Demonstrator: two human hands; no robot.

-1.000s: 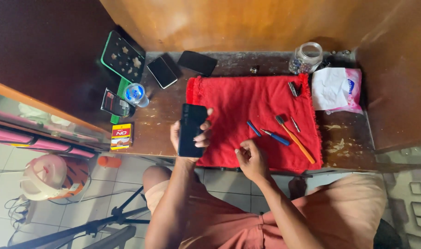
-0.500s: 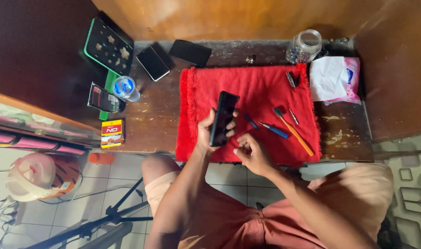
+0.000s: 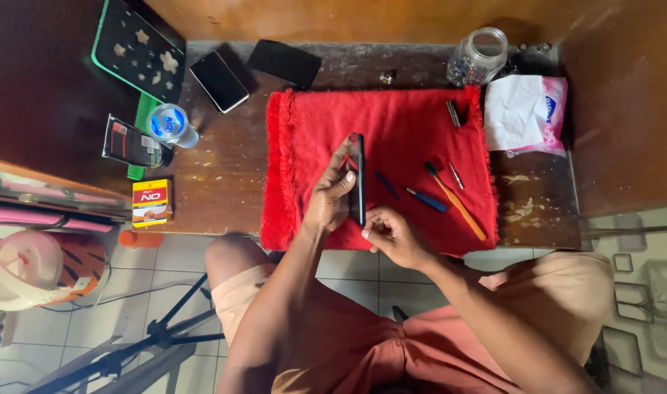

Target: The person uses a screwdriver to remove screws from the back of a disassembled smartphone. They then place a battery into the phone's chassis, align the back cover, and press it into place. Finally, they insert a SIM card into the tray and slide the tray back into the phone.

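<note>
Holding black phone on edge, left hand wraps it, thumb + fingers squeezing both sides. Phone up over red cloth, near front middle. Right hand just below, fingertips pinched together at phone's bottom end; can't tell if smth tiny is in pinch. On cloth to right: blue screwdriver, orange brush, small metal bit. Glass jar at back of wood table. 2 more phones lie flat, back left.
</note>
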